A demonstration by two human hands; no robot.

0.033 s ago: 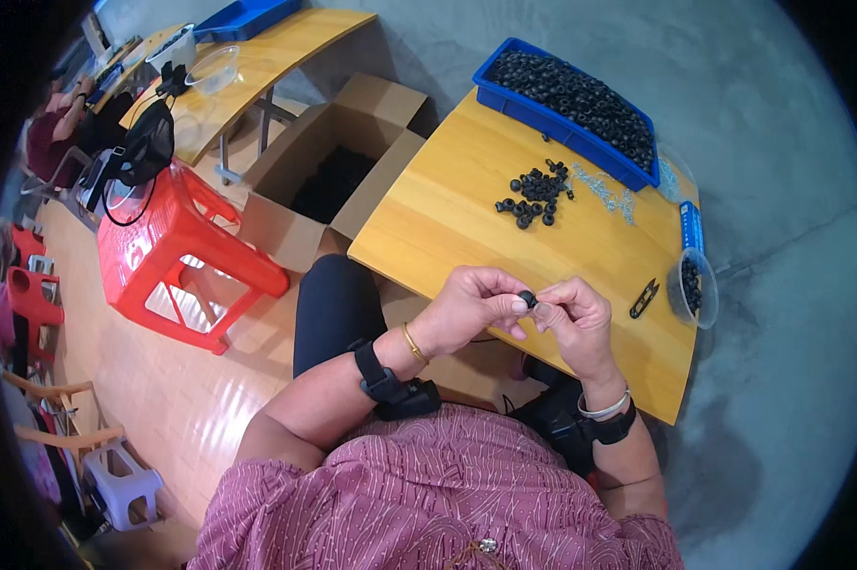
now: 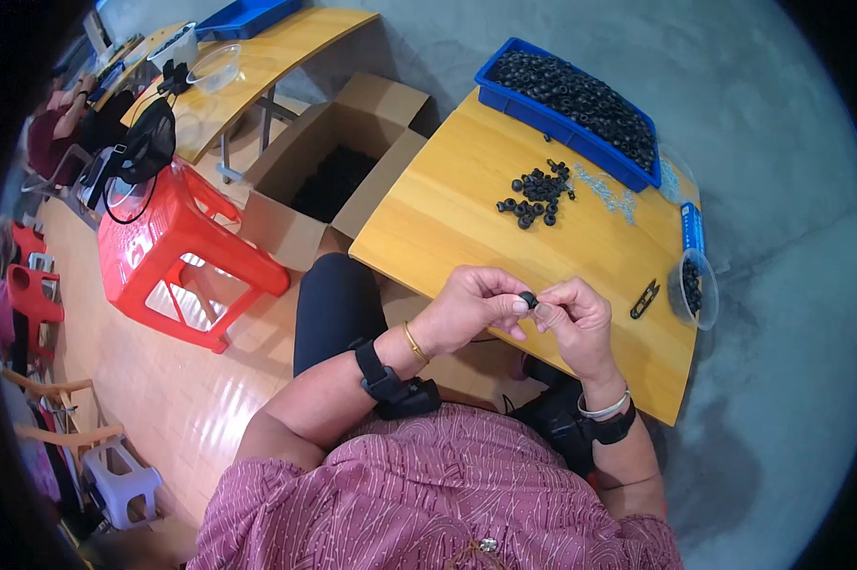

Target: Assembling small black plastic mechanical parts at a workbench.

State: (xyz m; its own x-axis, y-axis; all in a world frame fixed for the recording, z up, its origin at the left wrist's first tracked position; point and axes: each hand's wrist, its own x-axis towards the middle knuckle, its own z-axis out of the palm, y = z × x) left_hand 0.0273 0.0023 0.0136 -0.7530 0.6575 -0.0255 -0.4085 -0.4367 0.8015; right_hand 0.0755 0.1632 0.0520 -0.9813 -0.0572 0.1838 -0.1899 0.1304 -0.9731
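Between thumb and finger, my left hand [image 2: 471,306] pinches a small round black part [image 2: 527,299] above the near edge of the yellow table [image 2: 447,228]. My right hand [image 2: 578,318] is closed in a pinch right against that part's right side; whatever its fingertips grip is too small or hidden to make out. Farther up the table lie a loose pile of similar black parts [image 2: 540,193] and, to their right, a scatter of small clear pieces [image 2: 607,193]. A pair of dark thread snips [image 2: 644,298] rests to the right of my hands.
A blue bin [image 2: 566,121] heaped with black parts stands at the table's far end. Along the right edge are a clear tub [image 2: 704,290] and a blue box [image 2: 692,226]. An open carton [image 2: 286,185] and a red stool [image 2: 177,252] stand left. A person [image 2: 58,138] sits far left.
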